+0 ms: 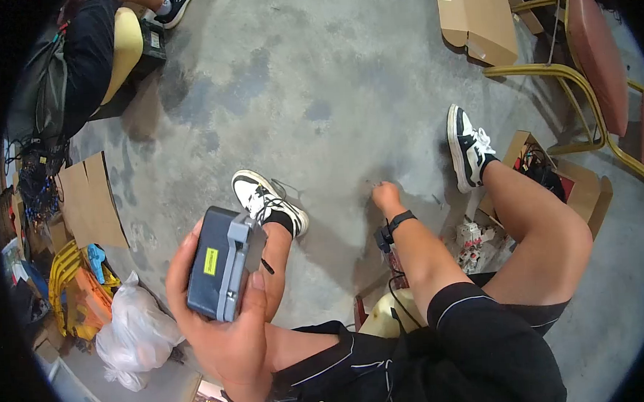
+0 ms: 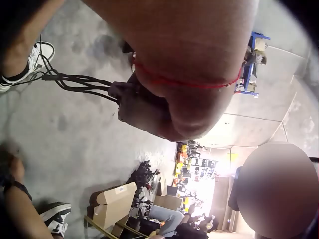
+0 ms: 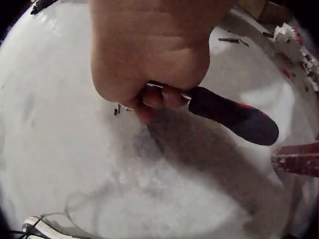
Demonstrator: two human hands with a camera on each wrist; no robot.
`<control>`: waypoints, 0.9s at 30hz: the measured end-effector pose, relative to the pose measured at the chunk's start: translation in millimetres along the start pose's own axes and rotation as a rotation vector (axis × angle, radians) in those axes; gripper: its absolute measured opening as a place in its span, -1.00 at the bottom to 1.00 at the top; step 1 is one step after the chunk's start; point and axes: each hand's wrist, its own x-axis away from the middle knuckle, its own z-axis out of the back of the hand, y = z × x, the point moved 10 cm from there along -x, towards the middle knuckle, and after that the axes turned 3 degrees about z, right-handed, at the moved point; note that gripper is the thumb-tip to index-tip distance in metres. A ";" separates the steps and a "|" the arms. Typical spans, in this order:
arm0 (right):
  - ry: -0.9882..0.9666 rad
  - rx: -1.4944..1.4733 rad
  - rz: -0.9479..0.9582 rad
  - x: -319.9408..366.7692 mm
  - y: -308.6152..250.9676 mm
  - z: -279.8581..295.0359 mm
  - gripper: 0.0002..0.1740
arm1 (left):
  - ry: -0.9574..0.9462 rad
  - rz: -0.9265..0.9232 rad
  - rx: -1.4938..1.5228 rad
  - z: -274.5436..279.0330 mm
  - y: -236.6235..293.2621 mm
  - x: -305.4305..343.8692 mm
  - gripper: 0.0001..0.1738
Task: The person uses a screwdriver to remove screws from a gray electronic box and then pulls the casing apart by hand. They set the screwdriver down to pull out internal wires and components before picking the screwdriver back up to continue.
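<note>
My left hand grips a dark grey plastic box with a lighter grey latch side and a yellow label, its fingers and thumb around the sides. In the left wrist view, black cables run from the end of the box. My right hand is low over the floor, fingers curled. From it sticks the dark, red-marked handle of a screwdriver, whose thin metal shaft passes under the fingers. Small dark metal pieces lie on the floor close to my fingertips.
Concrete floor spreads ahead, between my black and white shoes. A cardboard box of parts and a chair stand on the right. White bags and flat cardboard lie on the left. Another person's leg is at upper left.
</note>
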 end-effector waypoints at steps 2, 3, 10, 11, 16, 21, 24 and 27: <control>0.000 -0.002 -0.013 -5.1 -5.9 1.8 -0.63 | -0.003 -0.006 0.000 -1.9 -0.6 -3.9 -0.22; -0.036 0.077 -0.029 -9.1 -2.0 -1.0 -0.63 | -0.023 -0.056 0.004 -4.1 2.3 -4.7 -0.19; -0.316 -0.231 -0.214 2.7 16.8 14.3 -0.80 | -0.077 -0.078 0.101 -10.2 9.7 0.2 -0.30; -0.300 -0.228 -0.185 10.0 -3.0 32.4 -0.80 | -0.102 -0.111 0.113 -11.5 9.8 0.5 -0.32; -0.507 -0.752 -0.078 72.6 -142.6 124.2 -0.69 | -0.125 -0.183 0.349 -6.2 27.1 8.8 -0.33; -0.104 -0.436 0.375 108.2 -191.9 171.5 -0.62 | -0.057 -0.341 0.395 14.6 42.2 19.2 -0.37; -0.355 -0.410 0.330 148.6 -198.4 144.9 -0.62 | -0.116 -0.348 0.490 11.3 31.8 10.1 -0.33; -0.419 -0.396 0.312 229.4 -235.7 183.3 -0.67 | -0.114 -0.325 0.583 19.5 40.6 16.0 -0.31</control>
